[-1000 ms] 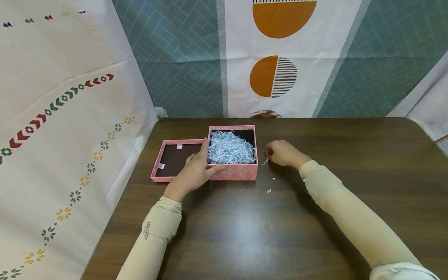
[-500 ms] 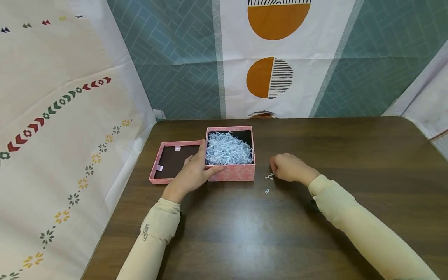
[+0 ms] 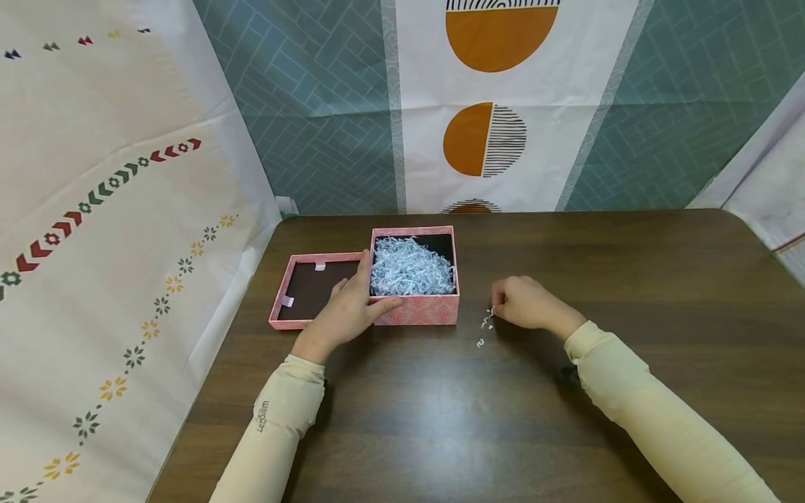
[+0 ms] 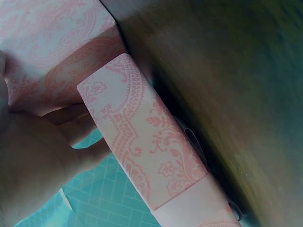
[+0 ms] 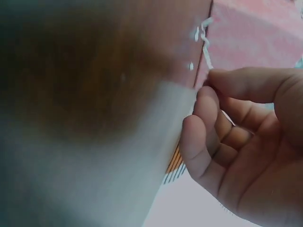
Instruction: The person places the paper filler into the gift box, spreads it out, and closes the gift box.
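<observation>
An uncovered pink patterned box holds pale blue shredded paper. Across its near left corner lies my left hand, the thumb along the front wall and a straight index finger along the left side. The left wrist view shows other fingers between the box and its lid. To the right of the box, my right hand pinches a thin crinkled paper shred between thumb and forefinger. In the right wrist view the shred dangles beyond the fingertips, and the other fingers are curled.
The lid lies inside-up on the dark wooden table, left of the box. One loose paper bit lies on the table near the right hand. Patterned cloth hangs behind the table, and a white cloth hangs at the left.
My right hand has moved slightly right and toward me, with the paper shred at its fingertips. The left hand keeps its place on the box; the head view has shifted slightly.
</observation>
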Demonstrator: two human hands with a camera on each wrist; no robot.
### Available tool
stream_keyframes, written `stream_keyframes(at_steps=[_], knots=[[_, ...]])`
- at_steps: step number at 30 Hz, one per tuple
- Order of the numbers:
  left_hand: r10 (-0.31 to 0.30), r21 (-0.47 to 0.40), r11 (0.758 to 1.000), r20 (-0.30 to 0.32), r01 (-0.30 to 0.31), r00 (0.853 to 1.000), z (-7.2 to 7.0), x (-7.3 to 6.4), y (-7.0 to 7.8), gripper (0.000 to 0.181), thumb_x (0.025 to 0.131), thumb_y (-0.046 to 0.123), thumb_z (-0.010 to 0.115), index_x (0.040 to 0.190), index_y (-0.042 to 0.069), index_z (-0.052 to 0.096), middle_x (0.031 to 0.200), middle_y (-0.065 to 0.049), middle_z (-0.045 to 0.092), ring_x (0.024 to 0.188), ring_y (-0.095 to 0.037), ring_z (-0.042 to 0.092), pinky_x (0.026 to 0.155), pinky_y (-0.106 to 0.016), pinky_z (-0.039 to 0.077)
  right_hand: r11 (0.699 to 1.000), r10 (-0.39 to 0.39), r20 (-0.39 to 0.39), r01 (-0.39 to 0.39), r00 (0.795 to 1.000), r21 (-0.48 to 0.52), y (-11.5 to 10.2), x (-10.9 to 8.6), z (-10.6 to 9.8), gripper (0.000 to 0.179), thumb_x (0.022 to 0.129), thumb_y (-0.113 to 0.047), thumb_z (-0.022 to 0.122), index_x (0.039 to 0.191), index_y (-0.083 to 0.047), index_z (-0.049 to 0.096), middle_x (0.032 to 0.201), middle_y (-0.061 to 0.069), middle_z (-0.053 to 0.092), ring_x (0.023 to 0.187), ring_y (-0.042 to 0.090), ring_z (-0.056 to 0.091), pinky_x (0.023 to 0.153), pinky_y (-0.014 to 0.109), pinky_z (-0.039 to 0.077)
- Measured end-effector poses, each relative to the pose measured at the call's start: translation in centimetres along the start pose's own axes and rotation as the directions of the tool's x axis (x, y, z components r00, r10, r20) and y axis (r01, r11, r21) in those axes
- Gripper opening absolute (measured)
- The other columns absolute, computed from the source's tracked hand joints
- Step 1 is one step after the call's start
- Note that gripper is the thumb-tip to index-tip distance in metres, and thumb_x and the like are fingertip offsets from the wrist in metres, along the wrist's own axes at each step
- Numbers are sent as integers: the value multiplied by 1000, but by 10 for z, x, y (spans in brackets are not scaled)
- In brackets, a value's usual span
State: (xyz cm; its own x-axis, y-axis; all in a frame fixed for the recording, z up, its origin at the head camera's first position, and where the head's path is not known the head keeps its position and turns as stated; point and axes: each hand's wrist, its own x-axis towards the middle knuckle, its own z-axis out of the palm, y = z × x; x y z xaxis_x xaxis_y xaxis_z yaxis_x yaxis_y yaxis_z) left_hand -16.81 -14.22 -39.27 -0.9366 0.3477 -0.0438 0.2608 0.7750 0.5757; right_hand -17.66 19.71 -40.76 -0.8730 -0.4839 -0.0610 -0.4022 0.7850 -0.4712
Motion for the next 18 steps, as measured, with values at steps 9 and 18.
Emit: stream_keyframes(at_steps=[9,18], knots=[[2,-6,1000,1,-2,1000,0,0,0,113,91,67,58,162,13,-11,168,-11,8,151,-33,20,119,-58,7,996,77,28,-78,997,33,13,10,-5,19,82,1,63,68,-12,61,66,-2,57,60,18,50,60,34,42],[-3,-9,1000,2,3,1000,-1,-1,1,113,91,67,58,162,13,-11,168,-11,8,151,-33,20,119,-58,7,993,45,44,-40,998,-111,-3,1,3,19,80,5,58,70,-11,57,66,1,53,60,20,49,57,34,42]])
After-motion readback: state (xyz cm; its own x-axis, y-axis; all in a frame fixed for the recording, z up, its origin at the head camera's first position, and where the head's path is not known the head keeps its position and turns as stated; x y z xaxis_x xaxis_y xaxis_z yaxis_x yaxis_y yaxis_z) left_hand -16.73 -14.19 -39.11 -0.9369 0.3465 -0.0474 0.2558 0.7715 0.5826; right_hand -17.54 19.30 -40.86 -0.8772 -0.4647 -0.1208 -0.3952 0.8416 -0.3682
